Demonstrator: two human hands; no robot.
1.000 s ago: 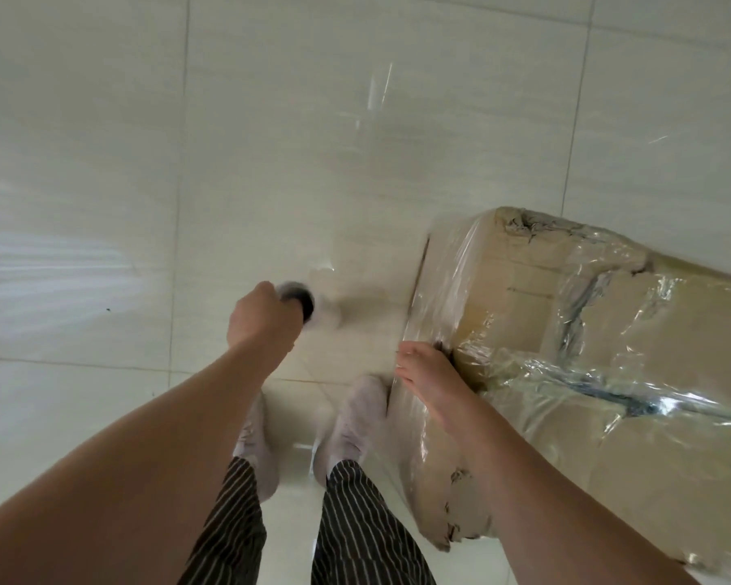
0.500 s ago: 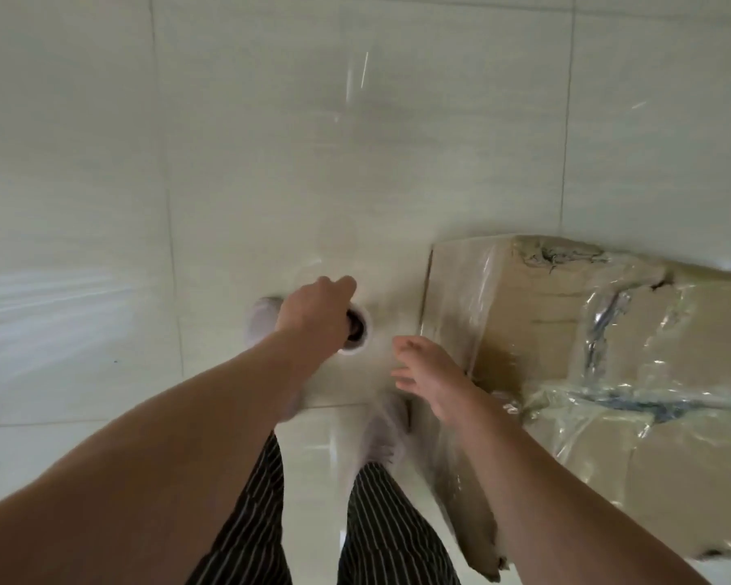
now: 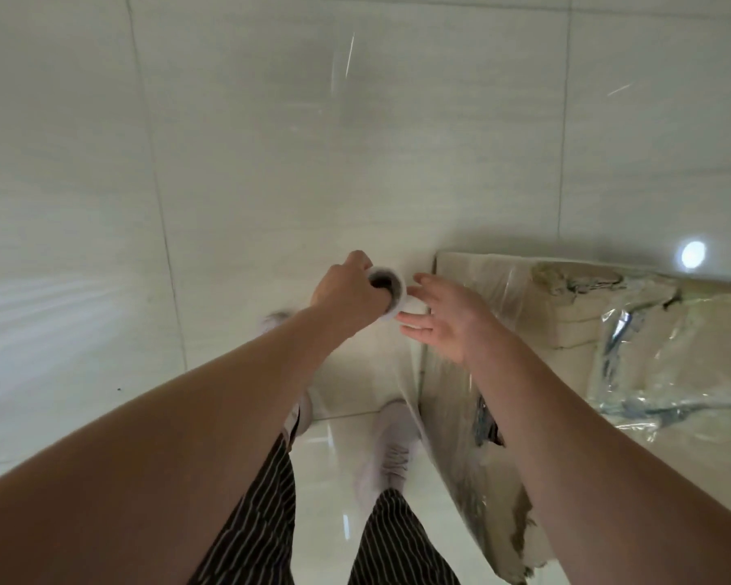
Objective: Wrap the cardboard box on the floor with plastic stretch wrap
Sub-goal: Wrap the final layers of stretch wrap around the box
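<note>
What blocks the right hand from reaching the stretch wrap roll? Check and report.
Nothing visible. The right hand is open, fingertips beside the stretch wrap roll that the left hand holds in its grip. Only open air lies between them; the cardboard box sits off to the right.

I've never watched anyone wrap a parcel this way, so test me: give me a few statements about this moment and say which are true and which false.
1. The left hand grips the stretch wrap roll. True.
2. The right hand is pressed flat on the cardboard box. False: it is open in the air beside the roll, off the box.
3. The box already has plastic film on it. True.
4. The box stands on a table. False: it sits on the tiled floor.
5. The person wears striped trousers. True.
</note>
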